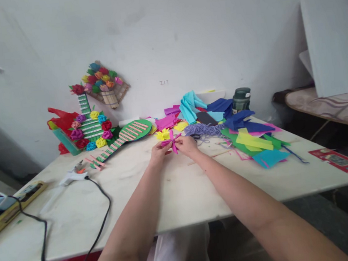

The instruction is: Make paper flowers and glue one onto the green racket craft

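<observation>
Currently, left hand (159,152) pinching left petal of magenta paper flower (173,141); right hand (187,145) grasping its right side between fingertips. Flower held up over white tabletop (131,198), between both hands. Yellow paper flower (162,135) just behind left hand. Lavender yarn (207,130) heaped beyond right hand. Thin wooden stick (211,157) lying near right wrist. White glue gun (74,176) well apart, left, black cord (108,203) trailing toward table edge.
</observation>
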`<action>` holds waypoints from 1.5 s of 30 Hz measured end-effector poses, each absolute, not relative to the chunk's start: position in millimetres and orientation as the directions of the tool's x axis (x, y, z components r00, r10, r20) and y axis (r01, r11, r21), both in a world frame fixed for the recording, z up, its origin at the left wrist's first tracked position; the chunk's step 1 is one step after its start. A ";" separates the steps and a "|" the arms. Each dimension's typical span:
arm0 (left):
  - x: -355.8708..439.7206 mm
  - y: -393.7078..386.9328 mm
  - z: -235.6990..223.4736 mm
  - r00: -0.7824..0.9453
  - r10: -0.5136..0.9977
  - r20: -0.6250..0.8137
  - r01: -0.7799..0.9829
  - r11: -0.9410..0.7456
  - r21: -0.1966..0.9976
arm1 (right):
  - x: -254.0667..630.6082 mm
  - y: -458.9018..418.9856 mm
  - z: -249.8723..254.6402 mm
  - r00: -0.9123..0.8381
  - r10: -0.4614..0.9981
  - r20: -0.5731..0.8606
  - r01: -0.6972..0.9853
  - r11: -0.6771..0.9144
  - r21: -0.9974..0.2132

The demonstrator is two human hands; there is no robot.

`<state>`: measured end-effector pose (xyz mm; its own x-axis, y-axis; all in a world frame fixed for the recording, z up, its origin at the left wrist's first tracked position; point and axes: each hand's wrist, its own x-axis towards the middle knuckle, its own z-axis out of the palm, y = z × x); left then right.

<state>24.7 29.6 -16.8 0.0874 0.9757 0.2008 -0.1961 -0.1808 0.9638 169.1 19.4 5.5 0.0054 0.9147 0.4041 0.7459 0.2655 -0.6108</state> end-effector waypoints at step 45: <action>55.9 8.4 2.4 0.020 0.887 0.462 0.917 -0.201 0.345 | 166.8 12.1 3.0 -0.017 0.840 0.542 0.920 0.226 -0.321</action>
<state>55.9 8.4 2.4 0.0205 0.8865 0.4622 0.9170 -0.2008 0.3445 166.8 12.1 3.0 -0.0170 0.8399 0.5424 0.9196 0.2261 -0.3212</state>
